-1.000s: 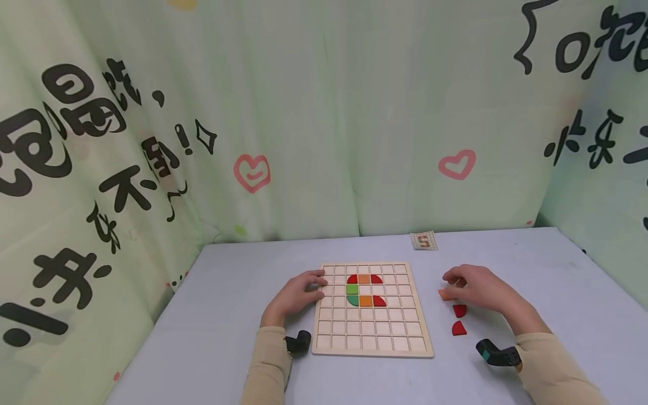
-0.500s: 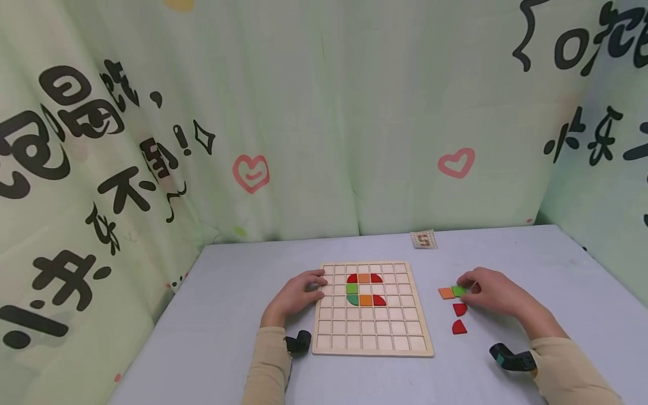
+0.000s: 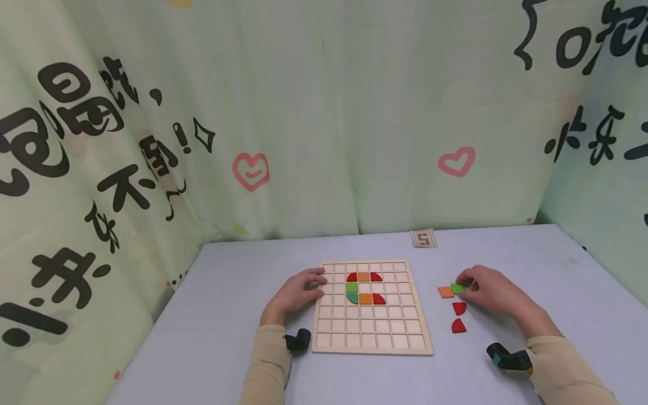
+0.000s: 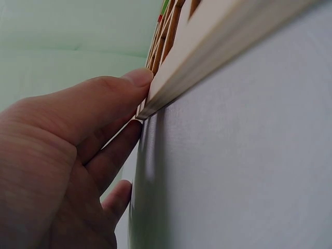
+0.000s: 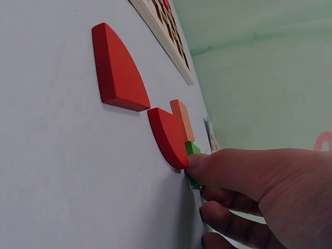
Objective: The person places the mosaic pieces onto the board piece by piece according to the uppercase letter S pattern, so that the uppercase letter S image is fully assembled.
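My left hand (image 3: 296,295) rests at the left edge of a wooden grid board (image 3: 374,343), thumb and fingertips against its rim. In the left wrist view, the thumb (image 4: 139,78) lies along that rim. My right hand (image 3: 490,289) pinches a green square tile (image 3: 457,288) between thumb and fingers, close over the table. An orange square tile (image 3: 446,292) lies just left of it. Nearer the front are two red quarter-round tiles (image 3: 459,308). Set in the board are red, orange and green tiles (image 3: 351,287) in a partial outline; the right wrist view shows the green tile partly hidden by the thumb.
A small card (image 3: 423,238) with a grid pattern lies near the table's back edge. The white table (image 3: 243,315) is backed by a pale green curtain (image 3: 304,112) with black lettering and red hearts. Each wrist wears a black camera (image 3: 508,358).
The right hand has shifted right from over the orange tile to the green one, uncovering both, and now tilts the green tile slightly. The left hand keeps its place at the board.
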The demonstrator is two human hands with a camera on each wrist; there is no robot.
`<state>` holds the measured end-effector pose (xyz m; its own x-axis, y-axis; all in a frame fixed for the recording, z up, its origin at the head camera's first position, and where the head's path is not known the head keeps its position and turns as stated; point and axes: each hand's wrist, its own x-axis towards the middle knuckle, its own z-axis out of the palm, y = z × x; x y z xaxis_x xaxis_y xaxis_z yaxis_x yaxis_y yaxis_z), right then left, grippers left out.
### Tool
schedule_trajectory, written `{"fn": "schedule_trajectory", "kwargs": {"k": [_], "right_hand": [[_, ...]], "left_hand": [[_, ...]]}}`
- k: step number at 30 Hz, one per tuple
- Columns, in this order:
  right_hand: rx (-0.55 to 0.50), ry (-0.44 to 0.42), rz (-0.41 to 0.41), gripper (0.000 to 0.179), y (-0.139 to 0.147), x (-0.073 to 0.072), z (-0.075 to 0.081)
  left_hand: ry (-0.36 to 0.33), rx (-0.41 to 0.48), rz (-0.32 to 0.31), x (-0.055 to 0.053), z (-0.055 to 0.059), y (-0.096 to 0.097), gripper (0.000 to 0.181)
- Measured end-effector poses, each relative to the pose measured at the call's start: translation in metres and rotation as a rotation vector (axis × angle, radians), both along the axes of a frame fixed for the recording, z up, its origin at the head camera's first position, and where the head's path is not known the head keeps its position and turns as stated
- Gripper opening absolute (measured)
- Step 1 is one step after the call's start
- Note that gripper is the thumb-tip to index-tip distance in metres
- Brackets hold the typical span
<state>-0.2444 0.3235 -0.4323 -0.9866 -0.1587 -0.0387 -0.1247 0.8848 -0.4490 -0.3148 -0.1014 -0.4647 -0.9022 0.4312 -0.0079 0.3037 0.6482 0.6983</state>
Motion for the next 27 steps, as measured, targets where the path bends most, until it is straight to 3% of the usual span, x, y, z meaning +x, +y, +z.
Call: {"fn": "schedule_trajectory", "kwargs": {"k": [27], "right_hand": [[0.013, 0.071, -0.034, 0.035, -0.0022, 0.0029, -0.0072]], "left_hand": [[-0.004, 0.021, 0.006, 0.0011, 0.0015, 0.0003, 0.025]]}}
